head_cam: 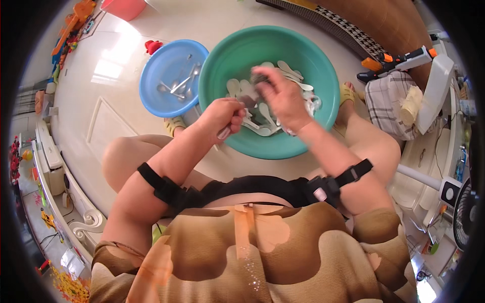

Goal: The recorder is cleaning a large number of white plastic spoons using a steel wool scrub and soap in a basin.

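My left hand [222, 115] is closed around a spoon [248, 101]; its bowl points toward my right hand and the handle end sticks out below my fist. My right hand [286, 100], blurred, has its fingers curled around a dark scouring pad [260, 78], perhaps steel wool. Both hands are over the near half of a large green plastic basin [269, 36]. White soup spoons [267, 113] lie heaped in it, partly covered by my right hand. To the left, a smaller blue basin [151, 94] holds several metal spoons [182, 84], some with white handles.
A red toy [153, 47] lies behind the blue basin, and a pink bucket [124, 8] stands farther back. At right are a plaid cloth-covered stool [390, 102], a toy gun [398, 62] and a fan [462, 214]. My knees flank the green basin.
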Demonstrator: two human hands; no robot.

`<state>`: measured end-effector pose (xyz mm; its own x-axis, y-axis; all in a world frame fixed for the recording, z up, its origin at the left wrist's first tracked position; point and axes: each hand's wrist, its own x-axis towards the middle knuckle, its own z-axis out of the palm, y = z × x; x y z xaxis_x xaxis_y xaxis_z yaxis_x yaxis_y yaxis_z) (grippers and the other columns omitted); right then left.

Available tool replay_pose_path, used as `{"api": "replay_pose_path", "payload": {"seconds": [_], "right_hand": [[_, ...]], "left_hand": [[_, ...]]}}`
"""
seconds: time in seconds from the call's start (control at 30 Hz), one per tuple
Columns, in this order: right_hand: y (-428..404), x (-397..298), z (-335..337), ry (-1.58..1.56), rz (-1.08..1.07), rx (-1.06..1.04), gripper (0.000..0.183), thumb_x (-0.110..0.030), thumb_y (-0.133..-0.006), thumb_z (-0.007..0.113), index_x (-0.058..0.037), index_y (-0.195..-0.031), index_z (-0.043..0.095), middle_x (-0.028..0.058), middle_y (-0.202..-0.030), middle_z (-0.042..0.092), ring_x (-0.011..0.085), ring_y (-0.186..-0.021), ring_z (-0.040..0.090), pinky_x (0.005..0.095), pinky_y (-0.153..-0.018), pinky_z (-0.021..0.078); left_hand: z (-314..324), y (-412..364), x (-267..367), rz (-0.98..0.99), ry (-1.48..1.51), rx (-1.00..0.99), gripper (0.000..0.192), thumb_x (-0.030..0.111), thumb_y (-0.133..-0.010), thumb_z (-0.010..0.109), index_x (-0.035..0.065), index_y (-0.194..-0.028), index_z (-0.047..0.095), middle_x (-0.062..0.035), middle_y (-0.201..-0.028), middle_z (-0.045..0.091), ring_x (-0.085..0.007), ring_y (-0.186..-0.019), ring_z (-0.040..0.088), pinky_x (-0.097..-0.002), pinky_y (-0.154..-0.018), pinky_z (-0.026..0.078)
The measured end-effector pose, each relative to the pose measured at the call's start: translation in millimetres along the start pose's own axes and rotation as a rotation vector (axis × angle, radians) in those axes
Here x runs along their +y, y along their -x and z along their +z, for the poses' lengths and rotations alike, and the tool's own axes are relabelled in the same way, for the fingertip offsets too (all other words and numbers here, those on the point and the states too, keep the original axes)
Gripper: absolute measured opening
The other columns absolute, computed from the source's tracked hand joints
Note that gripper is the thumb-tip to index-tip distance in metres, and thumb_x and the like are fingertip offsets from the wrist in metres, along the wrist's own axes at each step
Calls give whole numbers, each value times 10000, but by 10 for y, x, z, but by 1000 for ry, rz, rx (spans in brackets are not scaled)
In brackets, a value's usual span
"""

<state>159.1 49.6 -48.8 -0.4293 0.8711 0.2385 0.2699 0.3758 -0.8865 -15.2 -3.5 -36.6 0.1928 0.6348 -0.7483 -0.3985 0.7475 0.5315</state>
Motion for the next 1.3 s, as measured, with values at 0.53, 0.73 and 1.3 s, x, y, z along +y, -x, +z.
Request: {"api": "replay_pose_path", "payload": {"seconds": [0.53,0.73,1.3], "right_hand": [[-138,-43,-51,115,-69,119,189,-123,-781,680,-45,-918,576,115,-924,555,303,-832,580,383,-713,481],[52,392,-159,336,68,-26,143,-124,-784,664,-42,-876,593,112,-903,554,295,-795,582,372,-707,480],[200,551,-79,337,93,-148,126,-131,-755,661,-44,-773,572,101,-856,562,301,-798,584,374,-685,477]], "left_hand": [[174,-38,79,-11,-68,69,77,65,-917,457,67,-842,471,7,-680,468,-49,-473,366,-201,-394,294],[151,-32,38,13,-104,79,93,63,-918,459,59,-827,475,4,-681,468,-53,-477,367,-206,-398,295],[107,-47,77,128,-241,83,163,95,-899,481,33,-750,497,-41,-657,500,-114,-479,431,-268,-421,355]]}}
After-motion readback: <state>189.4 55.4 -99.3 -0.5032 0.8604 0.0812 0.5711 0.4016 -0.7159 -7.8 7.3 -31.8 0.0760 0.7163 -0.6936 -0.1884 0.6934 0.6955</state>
